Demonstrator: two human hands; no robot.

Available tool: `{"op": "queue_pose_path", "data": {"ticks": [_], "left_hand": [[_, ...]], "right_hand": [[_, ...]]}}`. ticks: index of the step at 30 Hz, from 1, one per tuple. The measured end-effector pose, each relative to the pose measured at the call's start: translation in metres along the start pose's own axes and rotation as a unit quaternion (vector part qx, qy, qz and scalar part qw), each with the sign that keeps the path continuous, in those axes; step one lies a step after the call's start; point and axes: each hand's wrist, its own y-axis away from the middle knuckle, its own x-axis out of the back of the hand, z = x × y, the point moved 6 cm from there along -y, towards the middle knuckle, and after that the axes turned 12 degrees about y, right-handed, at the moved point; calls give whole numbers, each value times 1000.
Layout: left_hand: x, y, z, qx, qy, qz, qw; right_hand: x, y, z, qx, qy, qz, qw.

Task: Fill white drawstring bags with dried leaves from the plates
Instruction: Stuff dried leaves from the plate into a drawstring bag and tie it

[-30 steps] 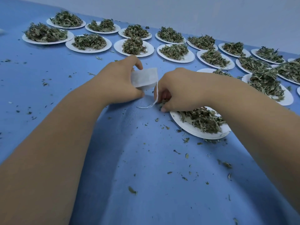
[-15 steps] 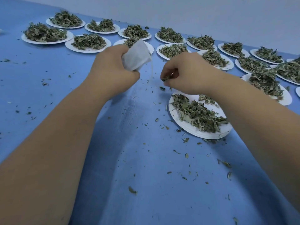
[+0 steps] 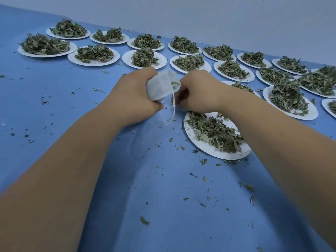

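Blue cloth-covered table surface (image 3: 54, 99), littered with small dried leaf crumbs (image 3: 144, 220).

Far edge, from the left corner: two rows of round white paper plates (image 3: 94, 63), each heaped with dried green leaves (image 3: 45, 45). The rows run the whole far edge to the right.

Left of middle: left hand (image 3: 134, 95), fingers wrapped around a small white fabric drawstring bag (image 3: 158, 86), thumb underneath, near the cloth. The bag is held above the surface, tilted, with its open mouth facing right. A few leaves show inside the mouth. A thin white drawstring (image 3: 173, 108) hangs from the mouth down to the cloth.

Just beside the mouth: right hand (image 3: 198, 91), fingers curled under and close together, tips hidden. I cannot tell if they pinch anything.

Below the right wrist: a nearer white paper plate (image 3: 214, 153), partly covered with a loose spread of leaves (image 3: 214, 133), well apart from the far rows.
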Motion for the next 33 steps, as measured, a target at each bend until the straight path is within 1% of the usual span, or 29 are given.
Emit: {"op": "queue_pose_path", "data": {"ticks": [3,4,6,7,9,10,13,15,17,19,21,23,25,27,30,33], "left_hand": [[0,1,2,-7,-9,-1,1000],[0,1,3,-11,-6,-3,1000],[-2,3,8,-24,12,-12,1000],[-2,4,10,-31,26,-18,999],[-4,6,16,-45,58,-30,997],[-4,7,19,-50,74,-34,995],[-3,11,26,-56,126,-46,989],[-1,14,31,-57,188,-97,976],[4,15,32,-66,216,-146,963],[13,13,28,-66,218,-141,964],[24,8,16,-48,196,-93,975],[24,7,7,-39,126,-68,989],[12,8,6,-48,66,-80,993],[-3,9,8,-61,42,-85,994],[-25,11,11,-78,33,-68,994],[-36,11,11,-78,65,-40,994]], "right_hand": [[27,27,20,-43,-52,80,995],[31,39,26,-49,-61,82,994],[22,63,32,-51,-79,30,995],[14,73,31,-45,-68,9,997],[1,90,28,-27,-28,18,999],[-5,96,27,-22,-30,25,999],[-24,109,25,-20,-48,-16,998],[-32,113,21,-6,-25,-35,999],[-29,114,17,4,-32,-20,999],[-20,117,18,6,-44,9,999],[-14,121,25,0,-32,27,999],[-19,126,29,-4,-18,6,1000],[-29,129,27,-4,-23,-24,999],[-35,128,25,4,-22,-14,1000],[-37,120,23,10,-44,3,999],[-37,111,19,26,-24,1,999]]}}
